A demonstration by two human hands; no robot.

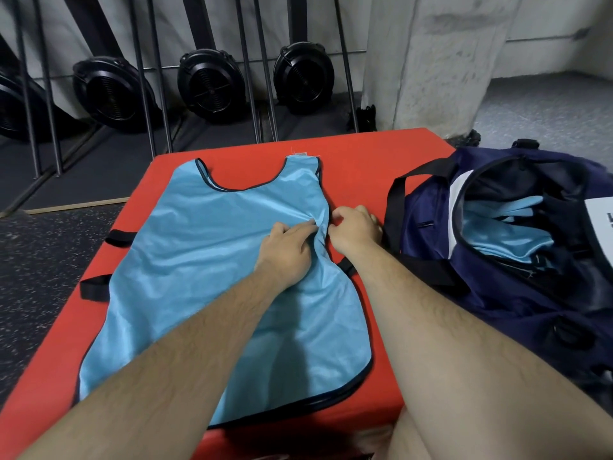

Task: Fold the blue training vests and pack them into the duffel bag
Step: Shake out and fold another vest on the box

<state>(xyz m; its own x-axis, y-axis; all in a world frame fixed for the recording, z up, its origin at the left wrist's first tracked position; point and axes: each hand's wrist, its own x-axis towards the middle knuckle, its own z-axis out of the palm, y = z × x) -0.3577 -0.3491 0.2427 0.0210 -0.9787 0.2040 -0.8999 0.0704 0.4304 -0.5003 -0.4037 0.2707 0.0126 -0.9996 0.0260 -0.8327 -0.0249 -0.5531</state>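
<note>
— Where does the shiny light-blue training vest with black trim (205,260) lie?
— Spread flat on the red padded mat (365,161), neck opening away from the person; two black side straps (94,287) stick out past its left edge onto the mat.
— And the hands?
— Both at its right edge, about halfway along; the left hand (285,247) rests palm down on the cloth, fingertips drawn together on a small pucker of fabric, pinching it; the right hand (356,227) sits just beside, fingers curled against the trimmed edge; whether they actually hold the trim I cannot tell.
— The bag?
— The navy fabric duffel bag (497,293) with black handles sits just right of the mat, its mouth wide open; folded light-blue vests (507,240) lie inside.
— Behind?
— A row of round black fan housings (209,84) on the floor among slanted bars; a pale concrete pillar (431,61) beyond the mat.
</note>
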